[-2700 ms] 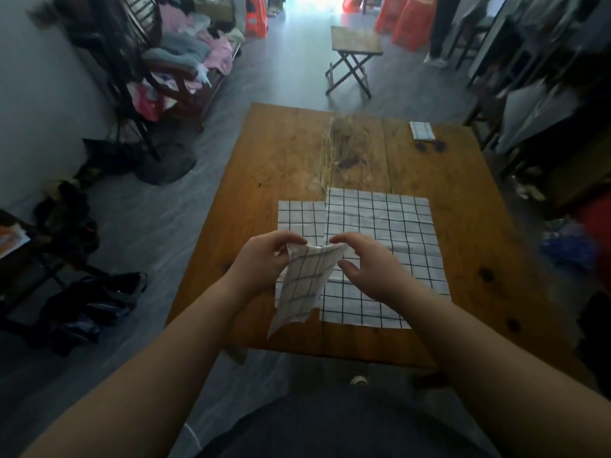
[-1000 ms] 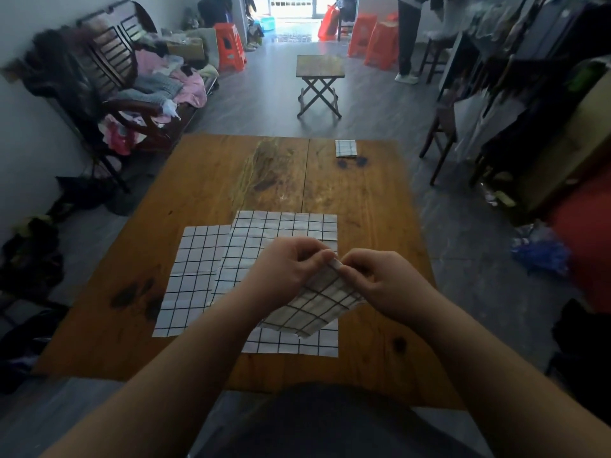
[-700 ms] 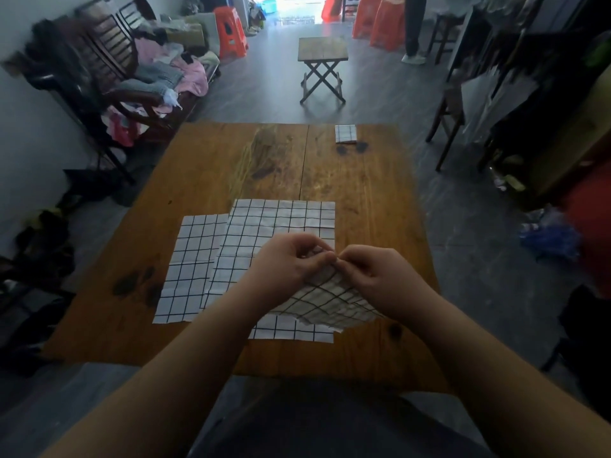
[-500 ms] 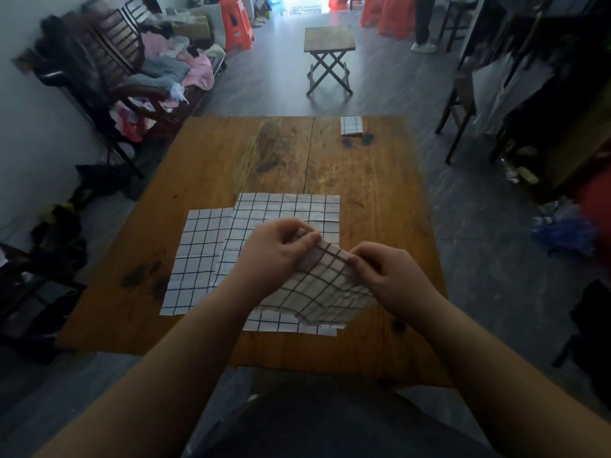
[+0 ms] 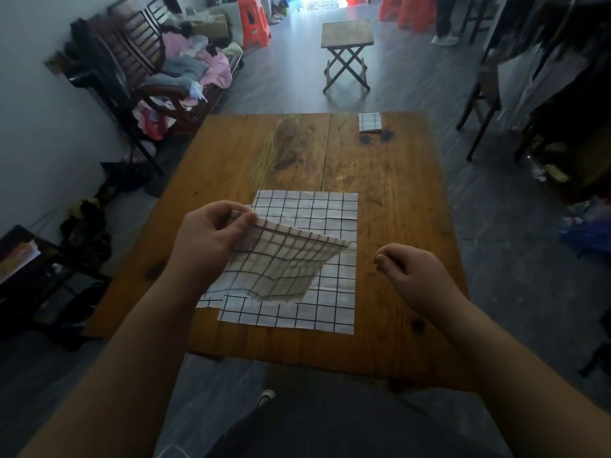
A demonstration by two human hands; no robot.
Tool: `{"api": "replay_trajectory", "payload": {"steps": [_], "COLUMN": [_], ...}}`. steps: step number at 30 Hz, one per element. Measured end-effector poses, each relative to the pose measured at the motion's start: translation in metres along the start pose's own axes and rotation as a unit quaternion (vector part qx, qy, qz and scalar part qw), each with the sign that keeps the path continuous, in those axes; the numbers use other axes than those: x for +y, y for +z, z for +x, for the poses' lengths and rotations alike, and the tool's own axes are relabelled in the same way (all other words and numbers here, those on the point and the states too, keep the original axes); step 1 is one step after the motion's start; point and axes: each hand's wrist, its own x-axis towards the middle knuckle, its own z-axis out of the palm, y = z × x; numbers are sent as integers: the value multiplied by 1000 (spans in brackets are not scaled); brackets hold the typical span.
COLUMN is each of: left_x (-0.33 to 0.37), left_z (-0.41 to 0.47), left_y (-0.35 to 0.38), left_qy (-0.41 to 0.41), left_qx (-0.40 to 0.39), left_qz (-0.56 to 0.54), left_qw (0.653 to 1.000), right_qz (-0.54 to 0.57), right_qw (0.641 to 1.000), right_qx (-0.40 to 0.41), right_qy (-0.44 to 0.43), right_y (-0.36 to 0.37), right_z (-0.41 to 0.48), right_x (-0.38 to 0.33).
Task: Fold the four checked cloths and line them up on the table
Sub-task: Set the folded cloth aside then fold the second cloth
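Starting at the left: wooden bench (image 5: 139, 57) heaped with clothes along the wall, well apart from the tabletop (image 5: 231, 153), with grey floor (image 5: 264, 94) between them. Bare wood along the tabletop's left edge and across its whole far half.

Nearer, left hand (image 5: 211, 239) raised above the tabletop, thumb and fingers pinching the upper left corner of a held cloth (image 5: 284, 262). Cloth hanging slack in the air, top edge running right to a free corner, lower edge drooping close over the cloths beneath; whether touching them, not clear.

Under it, two cloths lying flat. Lower flat cloth (image 5: 207, 300) showing only as a sliver at the left, mostly covered. Upper flat cloth (image 5: 317, 209) spread open, its near edge set back from the tabletop's near edge by a band of bare wood, its right edge straight and well short of the tabletop's right edge.

Right of that edge, right hand (image 5: 410, 269) hovering over bare wood, fingers loosely curled, holding nothing, apart from the held cloth's free corner.

Toward the far right corner, folded cloth (image 5: 370, 122) lying just inside the far edge, two dark knots (image 5: 367, 139) just in front. Beyond the far edge, folding stool (image 5: 347, 38) alone on open floor. Past the right edge, a chair (image 5: 479, 104) standing near.
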Motion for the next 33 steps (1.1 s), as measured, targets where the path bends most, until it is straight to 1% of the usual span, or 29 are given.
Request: {"api": "replay_trajectory", "payload": {"steps": [2,4,6,10,13,17,21,27,31,33], "left_x": [1,1,0,0,-1,-6,-10,-3,-5,-4], "left_z": [-4,-9,-12,-19,-23,-22,-21,-11,0,2], "left_y": [-1,3,8,16,17,12,1,-38,-78,-90], "left_qy": [15,35,41,68,99,111,113,67,67,68], "left_qx": [-39,-74,-100,-115,-114,-97,-82,-9,64,84], "left_qz": [34,98,122,156,169,195,180,68,31,3], "left_qw": [999,992,987,979,974,970,974,995,995,994], "right_qz": [-5,-5,-4,-16,-16,-39,-48,-18,-19,-13], "right_qw": [1000,998,997,991,987,986,986,992,994,994], "right_qx": [7,8,1,-38,-68,-74,-64,-41,-14,6], "right_qy": [-27,-55,-78,-128,-144,-142,-144,-122,-108,-105], "right_y": [6,14,24,41,49,56,61,56,49,44], "right_z": [5,11,16,21,23,26,28,29,32,34], "right_x": [-11,-27,-46,-80,-96,-103,-104,-97,-87,-85]}}
